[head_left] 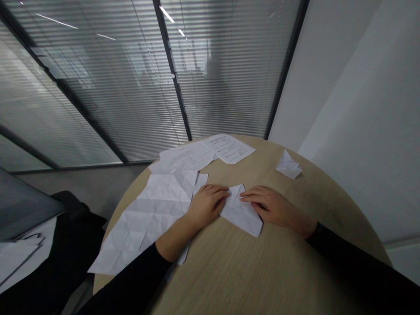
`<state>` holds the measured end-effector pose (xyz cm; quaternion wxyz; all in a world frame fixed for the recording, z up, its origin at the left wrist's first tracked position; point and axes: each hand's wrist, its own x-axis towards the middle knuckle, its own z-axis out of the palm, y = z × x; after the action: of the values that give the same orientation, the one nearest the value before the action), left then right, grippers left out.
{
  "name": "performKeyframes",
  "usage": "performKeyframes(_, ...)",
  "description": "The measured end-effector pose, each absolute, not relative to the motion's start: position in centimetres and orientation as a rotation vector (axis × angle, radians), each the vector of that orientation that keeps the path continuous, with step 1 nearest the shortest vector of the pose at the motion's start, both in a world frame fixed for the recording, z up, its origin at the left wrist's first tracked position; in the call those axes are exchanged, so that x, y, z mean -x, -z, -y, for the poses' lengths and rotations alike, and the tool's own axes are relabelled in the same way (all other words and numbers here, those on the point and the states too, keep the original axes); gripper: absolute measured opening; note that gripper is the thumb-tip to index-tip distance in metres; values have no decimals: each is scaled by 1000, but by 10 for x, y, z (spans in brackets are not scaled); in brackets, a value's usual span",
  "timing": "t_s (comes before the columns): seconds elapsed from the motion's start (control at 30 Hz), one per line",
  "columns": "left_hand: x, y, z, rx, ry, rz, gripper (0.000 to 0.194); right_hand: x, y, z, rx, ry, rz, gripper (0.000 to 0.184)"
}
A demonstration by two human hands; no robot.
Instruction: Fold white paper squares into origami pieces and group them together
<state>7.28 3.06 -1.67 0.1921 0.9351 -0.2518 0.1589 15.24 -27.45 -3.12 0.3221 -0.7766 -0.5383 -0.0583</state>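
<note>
L hand (206, 208) & R hand (274, 206) lie flat, fingers (219, 191) open, not gripping, pinning folded white paper (240, 212) to mid-table so it stays put, w/ creased sheet (147, 210) by L edge of table (262, 273), printed sheets (210, 153) at far edge.

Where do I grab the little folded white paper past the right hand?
Come from your side and pinch the small folded white paper by its pointed top flap. That flap seems to stand up off the pale wooden table, so it looks easier to catch than the flat lower edge.
</note>
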Motion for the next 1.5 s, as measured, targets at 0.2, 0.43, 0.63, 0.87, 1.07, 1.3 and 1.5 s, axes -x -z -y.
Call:
performKeyframes(0.2,-72,15,-31,-2690,-476,642,22,-151,33,274,2058,267,1455,48)
performKeyframes(0.43,-72,16,-32,-2632,-422,789,25,-150,28,276,2133,238,1470,59)
performKeyframes(0.63,-73,16,-33,-2614,-408,841,31,-156,36,279,2199,60,1470,64)
performKeyframes(0.87,-65,8,-28,-2555,-451,831,27,-155,27,278,2205,90,1495,54)
performKeyframes(1.07,-62,5,-27,-2535,-376,919,31,-150,21,276,2208,198,1478,43)
performKeyframes(1.3,-63,8,-29,-2522,-364,968,27,-148,19,275,2152,245,1474,46)
performKeyframes(1.5,-62,5,-27,-2516,-367,914,26,-147,17,276,2116,236,1484,49)
